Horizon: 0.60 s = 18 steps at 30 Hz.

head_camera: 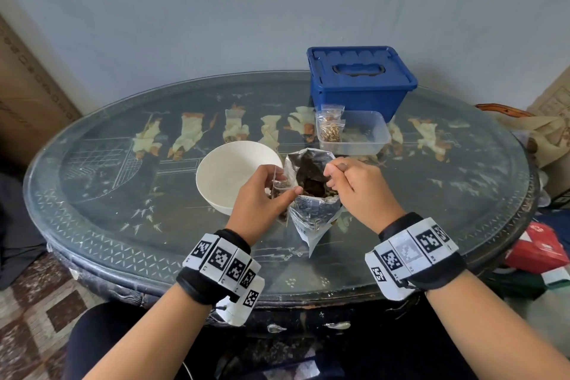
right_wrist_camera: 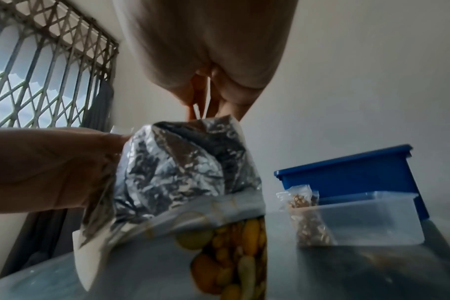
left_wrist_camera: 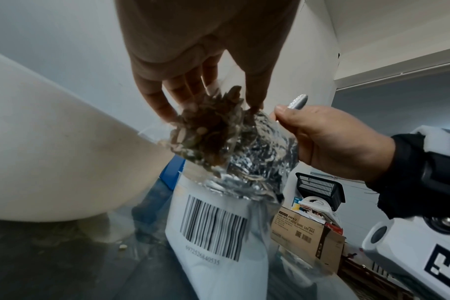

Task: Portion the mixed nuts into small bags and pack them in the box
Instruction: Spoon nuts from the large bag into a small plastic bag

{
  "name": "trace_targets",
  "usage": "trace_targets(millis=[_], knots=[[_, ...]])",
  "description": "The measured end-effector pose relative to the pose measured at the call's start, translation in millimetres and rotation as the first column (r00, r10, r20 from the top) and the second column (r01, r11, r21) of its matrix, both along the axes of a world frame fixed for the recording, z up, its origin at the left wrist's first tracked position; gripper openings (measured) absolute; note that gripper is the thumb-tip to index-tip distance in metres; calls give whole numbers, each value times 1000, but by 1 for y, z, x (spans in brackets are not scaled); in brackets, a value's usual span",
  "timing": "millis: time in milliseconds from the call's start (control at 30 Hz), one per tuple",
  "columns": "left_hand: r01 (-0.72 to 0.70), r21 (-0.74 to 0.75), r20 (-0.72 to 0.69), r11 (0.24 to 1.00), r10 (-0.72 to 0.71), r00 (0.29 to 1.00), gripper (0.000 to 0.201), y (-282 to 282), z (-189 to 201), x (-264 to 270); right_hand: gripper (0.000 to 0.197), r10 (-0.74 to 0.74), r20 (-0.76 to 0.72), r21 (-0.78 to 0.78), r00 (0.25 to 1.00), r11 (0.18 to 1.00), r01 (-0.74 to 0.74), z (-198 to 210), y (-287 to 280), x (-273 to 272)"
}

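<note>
An open foil bag of mixed nuts [head_camera: 311, 203] stands on the table between my hands. My left hand [head_camera: 279, 183] pinches a small clear bag [head_camera: 281, 186] at the foil bag's left rim. In the left wrist view this small bag [left_wrist_camera: 211, 134] holds a clump of nuts under my left fingers [left_wrist_camera: 164, 101]. My right hand [head_camera: 334, 174] is curled round a metal spoon handle [left_wrist_camera: 298, 100] over the foil bag's mouth; the spoon's bowl is hidden. The blue lidded box [head_camera: 361, 80] stands shut at the back.
A white bowl [head_camera: 216, 163] sits just left of the foil bag. A clear plastic tub [head_camera: 370, 136] in front of the blue box holds filled small bags [head_camera: 330, 128]. Clutter lies beyond the table's right edge, and a cardboard box stands at far left.
</note>
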<state>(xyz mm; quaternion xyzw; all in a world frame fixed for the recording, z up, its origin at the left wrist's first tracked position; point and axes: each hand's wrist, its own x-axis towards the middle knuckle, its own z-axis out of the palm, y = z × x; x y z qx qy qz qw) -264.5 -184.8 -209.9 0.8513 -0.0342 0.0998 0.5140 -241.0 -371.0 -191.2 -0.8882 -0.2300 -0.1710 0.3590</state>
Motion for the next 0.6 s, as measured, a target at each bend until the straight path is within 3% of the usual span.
trace_targets(millis=[133,400,600], knots=[[2,-9,2,1000,-2,1000,33,-1,0,-1,27,-81,-87,52,993,995,85,0,5,-2],[14,0,-7,1000,-14,1000,34,-3,-1,-2,35,-163,-228,169,960,964,204,2,9,-2],[23,8,-3,1000,-23,1000,30,-2,-1,-3,39,-192,-213,223,958,945,239,0,9,0]])
